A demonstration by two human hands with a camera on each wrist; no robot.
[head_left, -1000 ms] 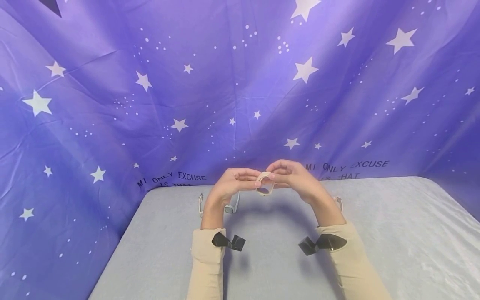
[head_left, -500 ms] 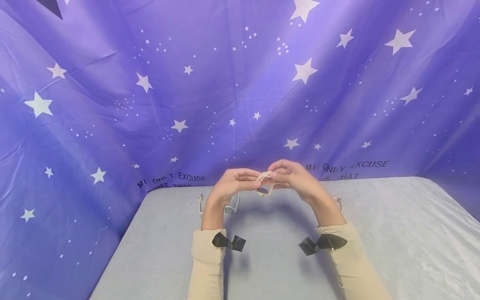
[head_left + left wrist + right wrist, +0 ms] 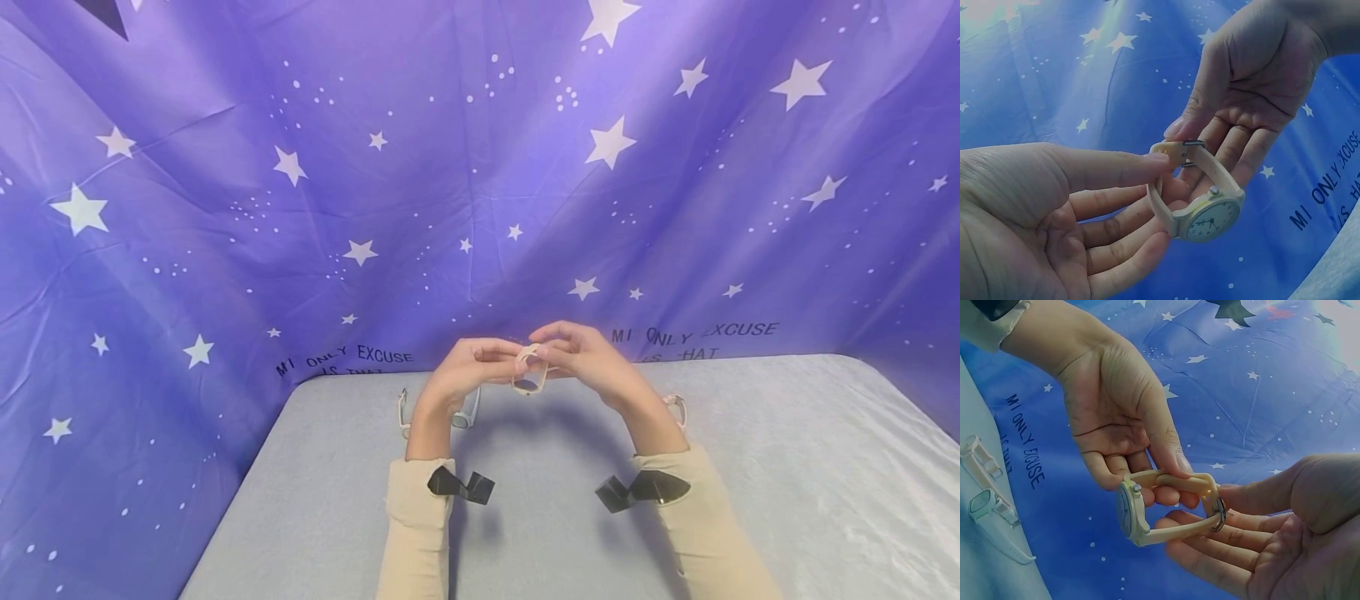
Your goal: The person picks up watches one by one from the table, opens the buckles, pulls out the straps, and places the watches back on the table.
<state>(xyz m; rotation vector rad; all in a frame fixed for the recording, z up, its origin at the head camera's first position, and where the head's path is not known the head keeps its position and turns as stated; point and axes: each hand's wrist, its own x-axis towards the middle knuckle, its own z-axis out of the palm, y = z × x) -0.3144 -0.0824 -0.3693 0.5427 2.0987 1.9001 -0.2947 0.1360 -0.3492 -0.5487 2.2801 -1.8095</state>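
A cream wristwatch (image 3: 529,386) is held up above the far part of the table, its strap bent into a loop. In the left wrist view its round white dial (image 3: 1212,221) faces down and towards the camera. My left hand (image 3: 467,371) pinches the strap between thumb and fingers. From the other side, my right hand (image 3: 596,360) pinches the strap beside the silver buckle (image 3: 1219,514). The strap's tail lies at the buckle; whether the pin sits in a hole cannot be told.
On the grey cloth-covered table (image 3: 555,508) a pale watch (image 3: 462,419) and another light watch (image 3: 403,410) lie by my left wrist. A further light watch (image 3: 678,408) shows behind my right wrist. A purple starry curtain (image 3: 480,183) hangs behind the table.
Both hands stay almost in place around the watch. The left thumb and fingers have shifted slightly right along the strap, and the strap loop has turned a little.
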